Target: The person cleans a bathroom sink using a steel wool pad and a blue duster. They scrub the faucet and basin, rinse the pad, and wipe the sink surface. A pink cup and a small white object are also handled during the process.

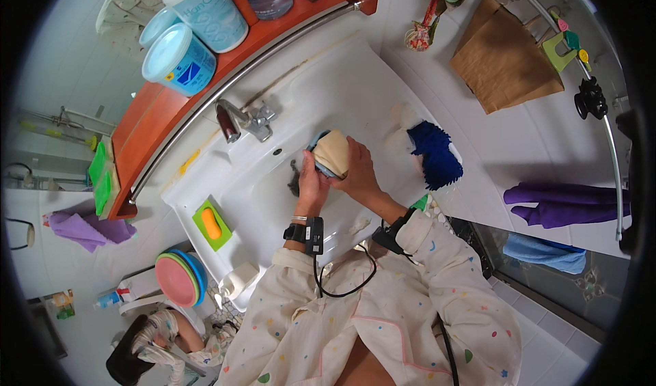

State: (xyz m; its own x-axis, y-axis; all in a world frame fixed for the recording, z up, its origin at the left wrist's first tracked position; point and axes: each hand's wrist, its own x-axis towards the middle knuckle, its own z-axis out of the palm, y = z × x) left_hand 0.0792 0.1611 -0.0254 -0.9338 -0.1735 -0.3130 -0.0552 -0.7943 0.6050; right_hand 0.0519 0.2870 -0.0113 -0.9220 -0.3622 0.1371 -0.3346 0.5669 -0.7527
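Observation:
Over the white washbasin, my left hand and my right hand hold a folded cream-coloured cloth or pad with a blue-grey layer or rim behind it. My left thumb lies along its left side; my right fingers cover its right edge. What the item is exactly I cannot tell. A dark clump lies in the basin just left of my left hand. The chrome faucet stands beyond my hands. A dark blue chenille mitt or cloth lies over the basin's right rim.
An orange soap bar sits on a green soap dish at the basin's left, near a pump bottle. A red shelf with a metal rail carries tubs and bottles. A brown paper bag hangs at right. Another person is at lower left.

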